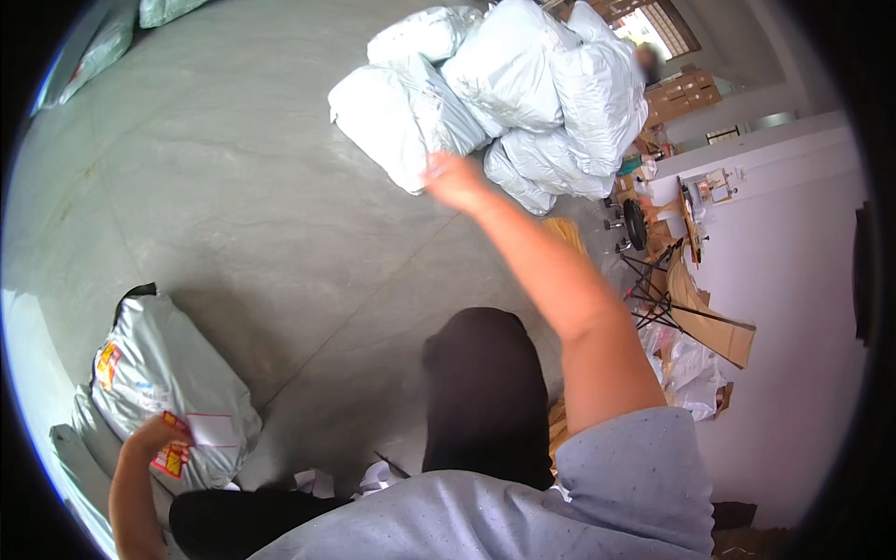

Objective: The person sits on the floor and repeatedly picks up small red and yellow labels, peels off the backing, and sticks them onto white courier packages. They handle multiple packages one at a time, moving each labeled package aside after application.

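Observation:
My left hand (161,435) is at the lower left, against a full silver-grey plastic sack (189,357). Red and yellow labels (170,458) show around its fingers, and a white rectangle (211,430) lies just beside them. Whether the fingers grip a label or only press on the sack is unclear. With the arm stretched out, my right hand (453,180) reaches the lower corner of a white plastic sack (381,119) at the near edge of a pile. Motion blurs that hand, and its fingertips are hard to make out.
Several more stuffed white sacks (504,66) are heaped behind. Grey sacks (77,455) stand along the left edge. To the right are a wheeled stool (633,224), a folding frame with tan fabric (707,315) and clear plastic wrapping (689,374). Cartons (679,96) are stacked farther back.

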The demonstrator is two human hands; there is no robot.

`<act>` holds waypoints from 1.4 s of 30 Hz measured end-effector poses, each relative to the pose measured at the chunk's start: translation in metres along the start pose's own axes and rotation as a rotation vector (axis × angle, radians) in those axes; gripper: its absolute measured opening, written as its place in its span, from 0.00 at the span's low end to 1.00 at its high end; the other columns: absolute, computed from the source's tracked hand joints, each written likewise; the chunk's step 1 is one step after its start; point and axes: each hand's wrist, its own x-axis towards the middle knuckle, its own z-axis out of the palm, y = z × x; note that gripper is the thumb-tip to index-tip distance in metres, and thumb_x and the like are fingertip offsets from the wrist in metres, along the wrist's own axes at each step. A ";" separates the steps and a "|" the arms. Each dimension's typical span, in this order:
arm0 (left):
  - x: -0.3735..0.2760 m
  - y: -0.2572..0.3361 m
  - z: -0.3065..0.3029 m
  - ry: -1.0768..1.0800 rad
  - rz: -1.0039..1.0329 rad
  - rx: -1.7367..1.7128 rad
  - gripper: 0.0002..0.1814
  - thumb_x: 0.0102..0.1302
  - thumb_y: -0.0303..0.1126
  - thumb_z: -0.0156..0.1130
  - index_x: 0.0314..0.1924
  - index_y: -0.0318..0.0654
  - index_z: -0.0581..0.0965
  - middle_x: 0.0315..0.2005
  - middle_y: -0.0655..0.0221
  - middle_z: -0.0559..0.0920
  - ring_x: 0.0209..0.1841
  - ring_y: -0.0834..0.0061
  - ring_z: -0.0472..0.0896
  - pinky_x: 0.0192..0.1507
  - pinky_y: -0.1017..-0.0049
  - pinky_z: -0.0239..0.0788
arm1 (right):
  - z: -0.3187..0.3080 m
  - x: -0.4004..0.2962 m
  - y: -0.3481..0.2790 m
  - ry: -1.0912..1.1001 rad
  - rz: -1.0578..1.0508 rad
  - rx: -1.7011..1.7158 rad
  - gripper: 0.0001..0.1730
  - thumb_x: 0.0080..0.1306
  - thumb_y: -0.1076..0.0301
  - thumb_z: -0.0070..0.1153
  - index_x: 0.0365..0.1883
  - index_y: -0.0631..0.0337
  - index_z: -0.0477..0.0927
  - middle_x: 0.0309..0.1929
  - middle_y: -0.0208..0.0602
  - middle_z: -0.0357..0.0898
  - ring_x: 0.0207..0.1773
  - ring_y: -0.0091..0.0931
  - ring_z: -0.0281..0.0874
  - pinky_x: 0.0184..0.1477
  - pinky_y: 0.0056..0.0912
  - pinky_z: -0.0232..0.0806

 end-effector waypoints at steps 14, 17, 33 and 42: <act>0.012 0.136 0.150 0.157 0.148 -0.308 0.10 0.61 0.34 0.68 0.38 0.37 0.80 0.24 0.69 0.81 0.25 0.78 0.80 0.29 0.76 0.73 | -0.206 -0.005 0.348 0.598 0.203 0.065 0.38 0.51 0.42 0.71 0.40 0.69 0.72 0.33 0.40 0.75 0.32 0.28 0.75 0.28 0.28 0.69; 0.056 0.210 0.183 0.074 0.399 -0.704 0.13 0.64 0.31 0.64 0.47 0.38 0.77 0.30 0.72 0.78 0.32 0.77 0.79 0.35 0.74 0.73 | -0.211 -0.031 0.335 0.559 0.271 -0.070 0.29 0.58 0.47 0.67 0.27 0.68 0.73 0.20 0.33 0.72 0.21 0.21 0.71 0.24 0.26 0.66; 0.111 0.082 0.229 0.523 0.234 0.599 0.15 0.59 0.33 0.62 0.46 0.35 0.77 0.48 0.50 0.79 0.48 0.51 0.79 0.49 0.61 0.73 | -0.002 -0.084 0.050 -0.330 0.137 0.684 0.13 0.70 0.65 0.54 0.30 0.66 0.77 0.24 0.41 0.81 0.18 0.20 0.72 0.20 0.20 0.61; 0.124 -0.026 0.338 0.587 -0.117 0.521 0.13 0.59 0.27 0.57 0.46 0.39 0.76 0.70 0.40 0.45 0.53 0.44 0.76 0.56 0.59 0.71 | 0.155 -0.055 -0.056 -0.657 0.298 0.816 0.10 0.60 0.69 0.50 0.19 0.60 0.73 0.27 0.41 0.82 0.23 0.21 0.72 0.25 0.21 0.62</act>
